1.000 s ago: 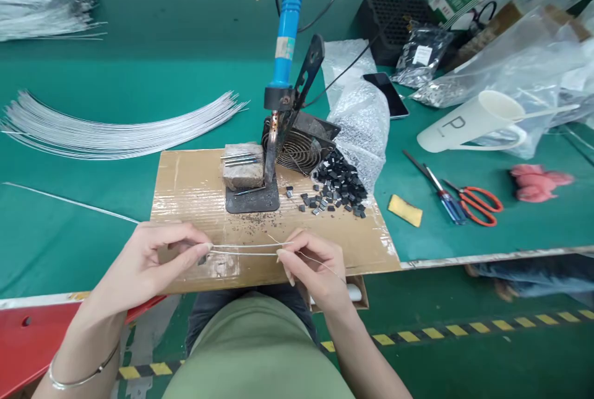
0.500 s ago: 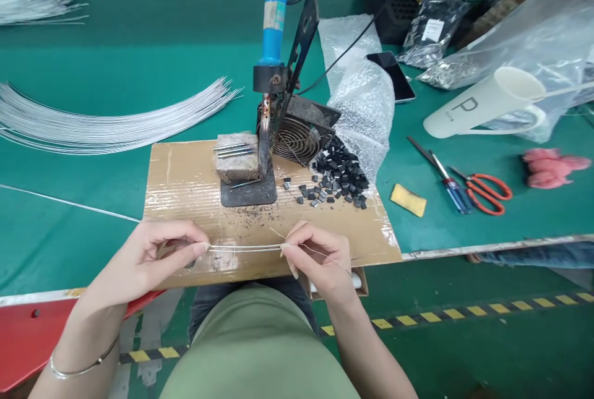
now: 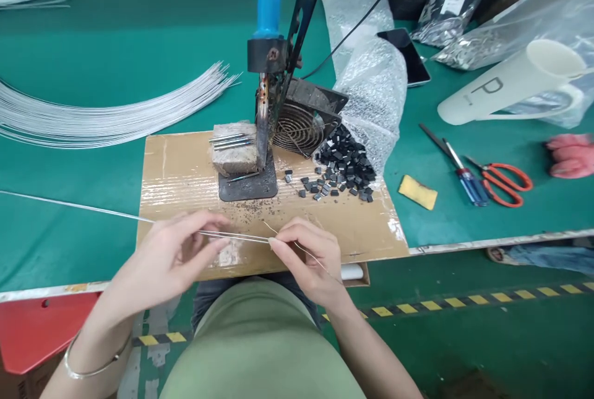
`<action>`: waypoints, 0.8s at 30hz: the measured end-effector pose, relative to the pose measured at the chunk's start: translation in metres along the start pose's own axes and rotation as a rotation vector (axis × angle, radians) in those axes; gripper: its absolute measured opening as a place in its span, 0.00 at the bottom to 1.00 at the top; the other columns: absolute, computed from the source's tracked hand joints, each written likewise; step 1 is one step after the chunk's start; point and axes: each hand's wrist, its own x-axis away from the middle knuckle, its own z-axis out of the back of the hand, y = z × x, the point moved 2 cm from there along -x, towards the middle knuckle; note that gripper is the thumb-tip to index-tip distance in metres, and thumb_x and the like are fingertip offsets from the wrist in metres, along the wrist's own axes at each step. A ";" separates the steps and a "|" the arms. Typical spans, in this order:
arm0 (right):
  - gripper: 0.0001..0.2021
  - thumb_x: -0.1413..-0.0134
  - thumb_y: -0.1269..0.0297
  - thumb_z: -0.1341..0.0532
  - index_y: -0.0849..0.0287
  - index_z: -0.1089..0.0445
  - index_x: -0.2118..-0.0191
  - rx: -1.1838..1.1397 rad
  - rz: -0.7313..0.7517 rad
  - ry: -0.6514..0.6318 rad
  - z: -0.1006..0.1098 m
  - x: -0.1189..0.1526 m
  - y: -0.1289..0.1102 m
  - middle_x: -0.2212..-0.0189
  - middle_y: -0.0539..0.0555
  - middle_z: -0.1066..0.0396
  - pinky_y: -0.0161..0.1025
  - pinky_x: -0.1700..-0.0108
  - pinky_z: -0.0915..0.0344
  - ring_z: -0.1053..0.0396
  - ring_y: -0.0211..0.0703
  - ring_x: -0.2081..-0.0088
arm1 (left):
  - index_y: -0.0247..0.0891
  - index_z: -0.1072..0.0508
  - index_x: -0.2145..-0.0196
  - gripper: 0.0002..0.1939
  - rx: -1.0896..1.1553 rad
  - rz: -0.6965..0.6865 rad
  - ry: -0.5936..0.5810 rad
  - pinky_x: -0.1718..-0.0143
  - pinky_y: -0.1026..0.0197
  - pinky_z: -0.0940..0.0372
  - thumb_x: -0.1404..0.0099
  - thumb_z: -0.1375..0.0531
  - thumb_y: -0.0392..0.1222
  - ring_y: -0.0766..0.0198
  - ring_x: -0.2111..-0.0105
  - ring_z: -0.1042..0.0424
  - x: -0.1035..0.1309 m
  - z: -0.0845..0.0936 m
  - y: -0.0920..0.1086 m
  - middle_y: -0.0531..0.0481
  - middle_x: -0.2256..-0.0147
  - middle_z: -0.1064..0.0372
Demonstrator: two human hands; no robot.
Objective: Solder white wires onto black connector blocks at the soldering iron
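My right hand point(image 3: 310, 257) pinches two thin white wires point(image 3: 241, 237) between thumb and forefinger, above the front of the cardboard sheet point(image 3: 171, 170). A finer, hair-thin strand point(image 3: 309, 255) passes across the same fingers. My left hand point(image 3: 179, 257) is slightly blurred; its thumb and forefinger are parted, with the wires running between them. Whether its other fingers touch the wires is hidden. Beyond it, a white length point(image 3: 74, 206) stretches left over the green table. Behind the hands stands a blue-handled soldering iron point(image 3: 268, 12) in a bracket, its tip beside a grey block point(image 3: 234, 158) bearing metallic sticks.
Small black pieces point(image 3: 346, 161) are heaped beside a black fan point(image 3: 304, 124) and bubble wrap point(image 3: 375, 90). A wire bundle point(image 3: 116, 120) lies at left. On the right are a yellow sponge point(image 3: 417, 192), a screwdriver point(image 3: 468, 182), orange-handled scissors point(image 3: 505, 182) and a white mug point(image 3: 510, 86).
My left thumb and forefinger have parted from their pinch on the wires, and that hand has shifted right. My right hand keeps its pinch, slightly further left. The view has tilted down.
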 end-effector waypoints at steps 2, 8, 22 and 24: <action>0.07 0.35 0.69 0.36 0.57 0.27 0.67 0.024 0.010 -0.010 -0.003 0.000 0.001 0.72 0.49 0.31 0.36 0.69 0.41 0.35 0.37 0.71 | 0.45 0.26 0.46 0.13 -0.031 -0.053 -0.035 0.68 0.61 0.35 0.25 0.41 0.45 0.62 0.69 0.28 -0.002 -0.016 0.017 0.50 0.62 0.22; 0.07 0.34 0.71 0.36 0.57 0.28 0.66 0.016 0.012 0.001 -0.003 -0.001 0.005 0.71 0.47 0.33 0.35 0.68 0.41 0.36 0.35 0.70 | 0.42 0.27 0.54 0.07 0.081 -0.085 0.019 0.62 0.61 0.38 0.23 0.45 0.37 0.64 0.67 0.33 -0.014 -0.048 0.031 0.53 0.66 0.27; 0.24 0.29 0.47 0.45 0.57 0.19 0.66 -0.466 -0.204 0.423 0.026 -0.005 0.015 0.75 0.53 0.26 0.37 0.80 0.36 0.30 0.40 0.78 | 0.37 0.25 0.66 0.09 0.492 0.268 0.099 0.76 0.65 0.47 0.32 0.36 0.45 0.69 0.76 0.37 -0.038 -0.054 0.009 0.52 0.74 0.31; 0.25 0.28 0.45 0.47 0.56 0.20 0.65 -0.506 -0.270 0.413 0.024 -0.004 0.014 0.76 0.52 0.26 0.37 0.79 0.35 0.31 0.40 0.79 | 0.36 0.25 0.67 0.08 0.506 0.277 0.110 0.76 0.66 0.47 0.33 0.36 0.44 0.69 0.76 0.37 -0.040 -0.054 0.009 0.52 0.74 0.31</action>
